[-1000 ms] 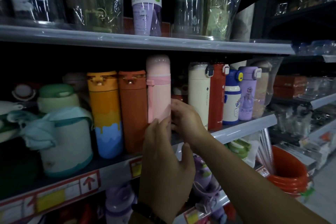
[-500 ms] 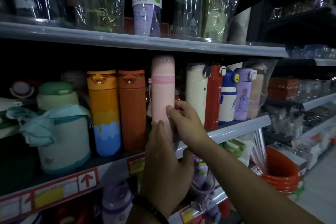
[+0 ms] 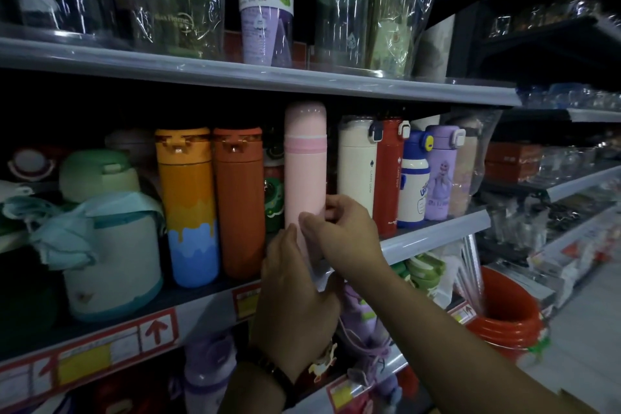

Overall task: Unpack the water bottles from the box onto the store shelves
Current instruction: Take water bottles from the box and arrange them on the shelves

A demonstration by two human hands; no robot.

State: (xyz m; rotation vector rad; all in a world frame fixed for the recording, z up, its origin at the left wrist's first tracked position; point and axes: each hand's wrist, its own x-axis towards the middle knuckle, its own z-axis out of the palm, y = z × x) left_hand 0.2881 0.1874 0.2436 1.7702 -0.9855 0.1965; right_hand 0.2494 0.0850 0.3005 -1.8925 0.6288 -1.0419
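Now farther right, pink bottle [image 3: 305,172]; right hand [image 3: 346,235] tight around it, left hand [image 3: 295,289] flat.

The grey metal middle shelf [image 3: 437,235] carries, from the left, a cream plastic jug with a green lid [image 3: 114,262], an orange-to-blue cylindrical bottle [image 3: 188,205], a burnt-orange cylindrical bottle [image 3: 239,202], a tall pale-pink cylindrical flask [image 3: 305,172] whose base is hidden, a cream flask [image 3: 356,165], a red flask [image 3: 388,178], a blue-and-white bottle [image 3: 415,185] and a purple bottle [image 3: 442,175]. The grey upper shelf [image 3: 235,72] holds film-wrapped clear bottles [image 3: 342,10].
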